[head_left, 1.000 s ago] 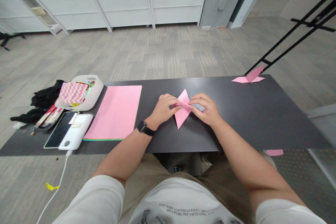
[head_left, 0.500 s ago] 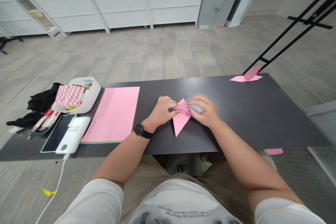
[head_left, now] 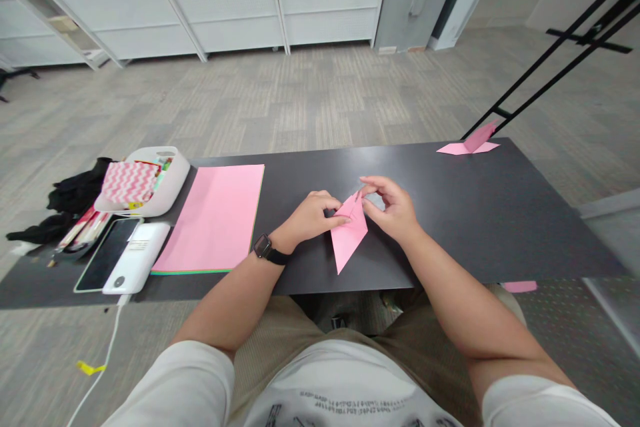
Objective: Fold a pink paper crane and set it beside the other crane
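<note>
Head view: pink paper [head_left: 350, 240] in left fingers [head_left: 326, 203] has shifted nearer the shirt [head_left: 350, 373].

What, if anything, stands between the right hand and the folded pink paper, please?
Nothing visible. The right hand has its fingers at the upper right edge of the folded pink paper; whether they pinch it is unclear. The left hand holds the opposite side, leaving that edge uncovered.

White basket [head_left: 176, 180] beside black cloth [head_left: 80, 187], phone [head_left: 106, 253] next to corded white device [head_left: 136, 257], white cabinets [head_left: 235, 0]
</note>
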### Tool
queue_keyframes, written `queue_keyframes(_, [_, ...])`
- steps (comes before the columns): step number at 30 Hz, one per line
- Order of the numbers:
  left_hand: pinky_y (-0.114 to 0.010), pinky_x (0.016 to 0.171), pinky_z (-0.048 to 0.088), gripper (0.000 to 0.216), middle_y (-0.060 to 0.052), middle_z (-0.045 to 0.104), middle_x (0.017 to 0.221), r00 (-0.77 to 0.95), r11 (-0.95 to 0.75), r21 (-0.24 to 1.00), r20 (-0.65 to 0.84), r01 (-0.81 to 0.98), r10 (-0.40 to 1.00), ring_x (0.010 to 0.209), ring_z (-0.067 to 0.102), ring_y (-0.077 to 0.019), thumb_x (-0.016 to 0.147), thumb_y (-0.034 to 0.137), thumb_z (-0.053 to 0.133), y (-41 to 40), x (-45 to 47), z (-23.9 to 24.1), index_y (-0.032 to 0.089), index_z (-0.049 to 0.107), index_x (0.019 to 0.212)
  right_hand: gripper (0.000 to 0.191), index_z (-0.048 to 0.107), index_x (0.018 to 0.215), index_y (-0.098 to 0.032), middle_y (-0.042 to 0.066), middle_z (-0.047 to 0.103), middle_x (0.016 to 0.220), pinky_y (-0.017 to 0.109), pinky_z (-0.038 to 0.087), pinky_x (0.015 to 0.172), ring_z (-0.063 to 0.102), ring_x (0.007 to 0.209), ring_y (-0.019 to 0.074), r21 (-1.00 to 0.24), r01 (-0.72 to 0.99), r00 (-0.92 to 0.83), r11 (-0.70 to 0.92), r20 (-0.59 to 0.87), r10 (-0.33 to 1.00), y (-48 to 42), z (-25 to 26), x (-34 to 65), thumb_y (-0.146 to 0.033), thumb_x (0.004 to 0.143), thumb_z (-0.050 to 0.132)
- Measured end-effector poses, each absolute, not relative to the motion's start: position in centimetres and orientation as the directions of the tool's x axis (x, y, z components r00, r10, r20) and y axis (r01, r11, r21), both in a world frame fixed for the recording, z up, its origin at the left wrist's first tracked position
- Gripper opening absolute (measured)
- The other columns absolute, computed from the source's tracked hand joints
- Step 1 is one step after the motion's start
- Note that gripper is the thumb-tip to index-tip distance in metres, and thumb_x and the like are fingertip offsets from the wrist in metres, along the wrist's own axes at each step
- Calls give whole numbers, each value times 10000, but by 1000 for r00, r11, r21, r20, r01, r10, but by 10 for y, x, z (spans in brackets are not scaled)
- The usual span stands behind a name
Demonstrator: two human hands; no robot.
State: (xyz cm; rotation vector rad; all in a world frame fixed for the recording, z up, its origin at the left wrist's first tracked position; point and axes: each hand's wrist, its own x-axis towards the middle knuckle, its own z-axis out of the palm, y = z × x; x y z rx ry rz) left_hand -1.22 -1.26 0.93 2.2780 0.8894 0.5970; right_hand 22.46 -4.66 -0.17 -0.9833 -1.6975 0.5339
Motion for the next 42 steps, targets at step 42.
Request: queue_keyframes(42, [-362, 906, 500, 113, -24, 828, 942, 477, -648, 698, 476, 306, 739, 898, 727, -208, 939, 349, 829, -20, -8, 12, 242, 802, 919, 121, 698, 942, -293, 17, 764, 972, 435, 515, 872, 694, 935, 231, -197, 620, -345, 759, 801, 490, -50, 9, 218, -179, 976, 722])
